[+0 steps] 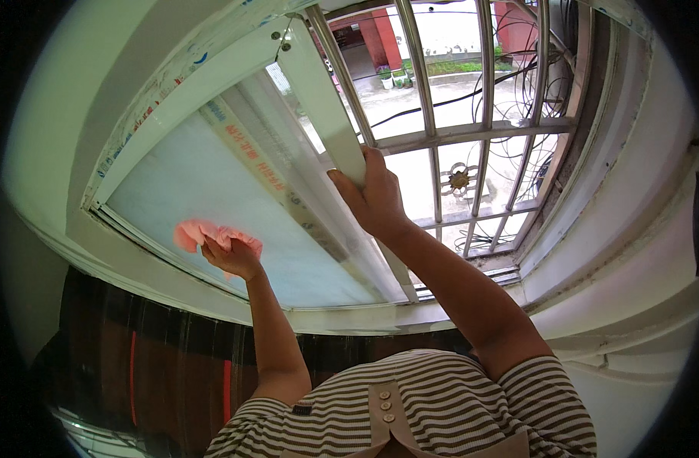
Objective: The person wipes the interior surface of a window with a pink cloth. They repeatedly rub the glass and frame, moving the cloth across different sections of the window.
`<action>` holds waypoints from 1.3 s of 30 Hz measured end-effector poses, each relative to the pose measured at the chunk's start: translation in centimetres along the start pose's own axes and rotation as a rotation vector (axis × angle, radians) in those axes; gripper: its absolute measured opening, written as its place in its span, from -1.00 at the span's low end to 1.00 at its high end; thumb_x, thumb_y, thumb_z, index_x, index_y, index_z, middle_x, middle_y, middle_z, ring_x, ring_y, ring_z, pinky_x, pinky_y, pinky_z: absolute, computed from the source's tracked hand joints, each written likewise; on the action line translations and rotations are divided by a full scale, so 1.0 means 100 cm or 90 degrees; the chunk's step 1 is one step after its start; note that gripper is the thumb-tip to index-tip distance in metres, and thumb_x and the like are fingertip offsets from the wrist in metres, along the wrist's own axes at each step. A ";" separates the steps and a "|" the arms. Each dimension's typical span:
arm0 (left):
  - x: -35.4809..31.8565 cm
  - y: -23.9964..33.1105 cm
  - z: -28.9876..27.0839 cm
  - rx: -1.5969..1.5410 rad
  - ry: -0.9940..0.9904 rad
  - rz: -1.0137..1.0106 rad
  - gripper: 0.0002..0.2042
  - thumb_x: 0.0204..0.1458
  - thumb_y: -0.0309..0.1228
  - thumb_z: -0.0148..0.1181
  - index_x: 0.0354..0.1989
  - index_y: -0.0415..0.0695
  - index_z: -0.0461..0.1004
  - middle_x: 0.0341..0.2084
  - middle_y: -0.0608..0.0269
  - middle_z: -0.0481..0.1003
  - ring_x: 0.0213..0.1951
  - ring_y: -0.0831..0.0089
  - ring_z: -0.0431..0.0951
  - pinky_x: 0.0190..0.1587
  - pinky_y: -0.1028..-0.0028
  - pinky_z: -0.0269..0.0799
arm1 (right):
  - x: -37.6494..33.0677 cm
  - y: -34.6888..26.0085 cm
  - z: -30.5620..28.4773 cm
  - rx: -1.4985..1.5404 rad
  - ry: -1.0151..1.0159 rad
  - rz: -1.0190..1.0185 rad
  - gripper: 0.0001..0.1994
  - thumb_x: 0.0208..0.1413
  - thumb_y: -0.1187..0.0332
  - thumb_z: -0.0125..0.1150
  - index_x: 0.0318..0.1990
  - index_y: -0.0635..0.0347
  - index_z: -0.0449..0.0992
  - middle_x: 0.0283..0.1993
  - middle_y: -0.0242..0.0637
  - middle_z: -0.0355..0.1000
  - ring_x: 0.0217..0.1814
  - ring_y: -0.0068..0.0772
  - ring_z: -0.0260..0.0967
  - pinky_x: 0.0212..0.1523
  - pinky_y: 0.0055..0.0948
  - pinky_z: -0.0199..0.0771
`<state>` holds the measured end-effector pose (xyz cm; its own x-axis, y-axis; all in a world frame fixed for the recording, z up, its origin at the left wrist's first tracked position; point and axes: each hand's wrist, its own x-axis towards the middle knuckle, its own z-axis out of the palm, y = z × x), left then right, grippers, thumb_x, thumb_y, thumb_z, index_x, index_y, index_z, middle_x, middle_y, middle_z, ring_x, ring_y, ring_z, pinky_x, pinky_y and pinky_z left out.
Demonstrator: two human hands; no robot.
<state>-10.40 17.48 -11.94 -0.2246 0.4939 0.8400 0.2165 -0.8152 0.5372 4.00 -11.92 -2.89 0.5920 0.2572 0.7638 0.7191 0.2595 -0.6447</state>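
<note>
The window fills most of what I can see: a white frame (174, 91) with a sliding sash (319, 99) drawn partway across, and beyond the open half a metal grille (479, 130) of pale bars with a small flower ornament in the middle. Through the bars there is a bright yard with loose black cables hanging across it.

The pane (189, 183) is the big flat surface on the left, milky and matt as if frosted or filmed over, with a strip of protective tape running down its right side next to the sash edge. It reads as evenly pale, with no clear streaks or wet patches that I can make out, so how much of it has been wiped is hard to judge. The cloth sits near the pane's lower left corner, and most of the glass lies above and to the right of it; my guess is that a good share of the wiping is left.

The sill (235, 305) below is smooth white, curved by the lens, and under it is a dark, striped wall.

The right hand (376, 195) is clamped on the upright edge of the sash, fingers wrapped round it and thumb on the near side, steadying it.

The left hand (235, 258) is pressed to the glass with its fingers closed round a bunched pink cloth (200, 233), soft and crumpled, spilling out to the left of the knuckles and lying flat against the pane.
</note>
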 end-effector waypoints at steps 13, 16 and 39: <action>-0.164 -0.116 -0.034 -0.274 -0.317 -0.697 -0.74 0.16 -0.35 0.02 -0.58 -0.14 0.31 -0.63 0.15 0.45 -0.56 0.33 0.50 -0.59 0.31 0.45 | 0.001 -0.003 -0.002 0.009 0.001 0.014 -0.58 0.17 0.22 0.18 -0.04 0.39 0.21 -0.38 0.17 0.46 -0.35 0.09 0.53 -0.36 -0.17 0.52; -0.210 -0.129 -0.041 -0.515 -0.430 -0.870 -0.76 0.14 -0.36 0.00 -0.59 -0.05 0.26 -0.66 0.20 0.41 -0.65 0.36 0.45 -0.70 0.35 0.41 | 0.001 -0.002 0.002 0.019 0.003 0.014 -0.58 0.16 0.23 0.19 -0.04 0.39 0.21 -0.38 0.17 0.46 -0.35 0.11 0.53 -0.36 -0.16 0.52; 0.014 0.049 -0.035 -0.645 -0.434 -0.586 -0.88 0.11 -0.40 0.06 -0.28 -0.15 0.47 -0.35 0.22 0.52 -0.30 0.31 0.55 -0.21 0.23 0.54 | 0.002 0.011 0.000 0.041 0.019 -0.058 -0.59 0.11 0.31 0.24 -0.04 0.37 0.23 -0.40 0.10 0.46 -0.38 0.06 0.52 -0.40 -0.20 0.49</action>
<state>-13.01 13.11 -8.45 0.6136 0.7380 0.2809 -0.5331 0.1247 0.8368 4.92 -11.60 -3.48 0.5364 0.2017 0.8195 0.7463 0.3400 -0.5722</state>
